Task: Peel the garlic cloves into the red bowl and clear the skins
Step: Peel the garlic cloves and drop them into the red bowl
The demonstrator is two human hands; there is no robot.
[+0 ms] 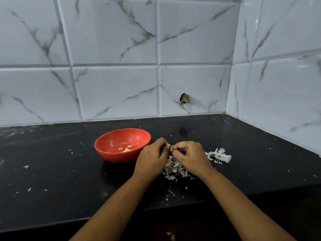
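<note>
- One garlic clove (169, 147) is pinched between the two hands, held in the air just right of the red bowl (118, 156) and directly over a heap of skins (175, 169). Only a pale sliver of it shows between the fingertips.
- A few peeled cloves (126, 149) lie on the bowl's floor, so the job looks partway done, with the skins not yet cleared.
- The left hand (152, 157) has its grip closed on the clove, thumb and forefinger steadying it. The right hand (189, 156) pinches at the clove's end with curled fingers, probably tearing skin away.
- Holding the clove low over the heap seems deliberate: falling skin gathers in one place, and the bowl is near enough for a short drop.
- Both forearms come in over the counter's front edge and converge, with the backs of the hands turned up toward the camera.
- A second clump of skins (219, 155) lies further toward the counter's right edge, and loose flakes dot the dark counter (69, 180) down to its front edge.
- The bowl sits about mid-counter, nearer the back edge, below the marble-patterned tiled wall (114, 91).
</note>
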